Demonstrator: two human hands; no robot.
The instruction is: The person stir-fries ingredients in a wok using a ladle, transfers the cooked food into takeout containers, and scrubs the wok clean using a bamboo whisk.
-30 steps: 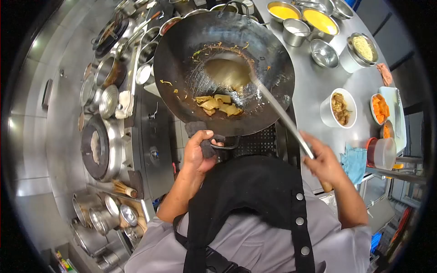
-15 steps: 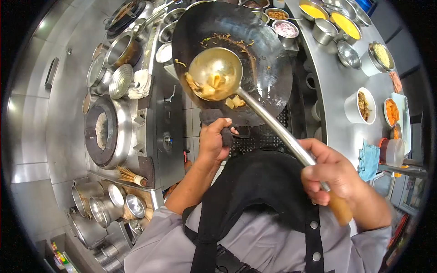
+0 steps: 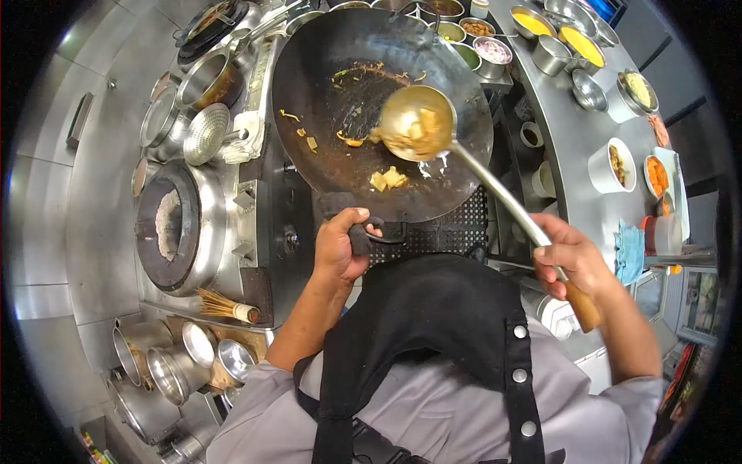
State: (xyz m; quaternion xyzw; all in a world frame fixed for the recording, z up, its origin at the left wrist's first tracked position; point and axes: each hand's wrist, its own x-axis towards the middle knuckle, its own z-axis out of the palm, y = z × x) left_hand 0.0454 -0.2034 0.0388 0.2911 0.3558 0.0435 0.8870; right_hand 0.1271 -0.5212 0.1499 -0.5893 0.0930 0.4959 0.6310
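Note:
My left hand is closed on the near handle of a large dark wok, with a dark cloth between fingers and handle. In my right hand, fingers wrap round the wooden-ended handle of a long metal ladle. The ladle's bowl is over the wok, right of its middle, and holds yellowish-brown food pieces. A few more pieces lie in the wok near its front edge, with scraps on its inner wall.
Bowls of yellow liquid, a white tub and a bowl of orange pieces stand on the right counter. At left are a round burner, a perforated ladle, pots and a bamboo brush.
The ladle has scooped food up from the wok, swung left, then moved back right. The wok shifted within the view. Both hands keep their hold.

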